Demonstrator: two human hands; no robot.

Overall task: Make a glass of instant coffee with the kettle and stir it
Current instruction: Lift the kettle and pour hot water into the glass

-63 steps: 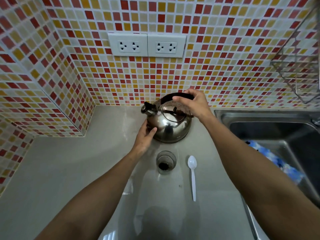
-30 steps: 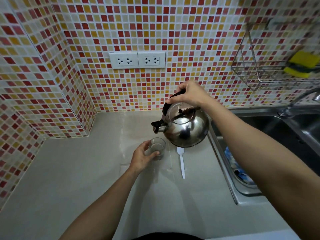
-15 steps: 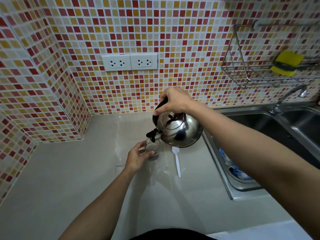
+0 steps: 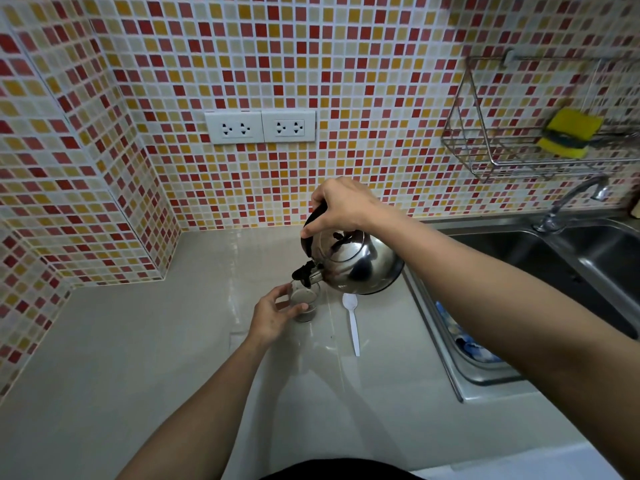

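The kettle [image 4: 356,263], gripped by the right hand [image 4: 341,206], is tipped over the glass [image 4: 304,304], steadied by left-hand fingers [image 4: 298,308]; a slow pour is advised.

A shiny round steel kettle with a black handle [image 4: 356,263] tilts spout-down over a small clear glass [image 4: 304,304] standing on the grey bench [image 4: 138,341]. A white plastic spoon [image 4: 352,320] lies at the glass's three o'clock, bowl toward twelve.
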